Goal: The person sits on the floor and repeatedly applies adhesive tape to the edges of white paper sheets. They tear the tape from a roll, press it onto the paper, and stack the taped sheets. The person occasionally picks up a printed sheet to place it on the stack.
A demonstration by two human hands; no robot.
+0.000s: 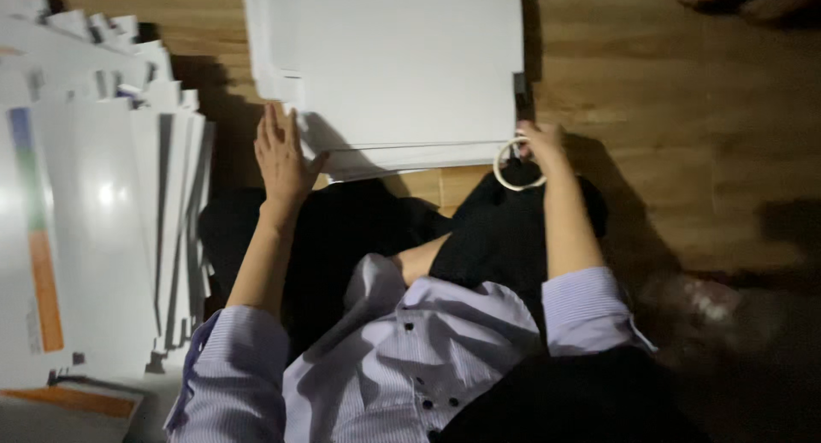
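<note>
Wooden floor (667, 109): tape roll (518, 164) under right hand (542, 141)

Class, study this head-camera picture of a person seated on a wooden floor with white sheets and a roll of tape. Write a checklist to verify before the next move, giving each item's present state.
1. Left hand flat on the white flat sheet stack, steadying it: ok.
2. Right hand grips the white ring-shaped tape roll at the stack's right corner: ok.
3. Tape end stuck to the sheet: cannot tell.
4. Stack edges aligned: not ok, lower left steps out.
5. Fanned pile of white printed sheets apart from the stack: ok.
</note>
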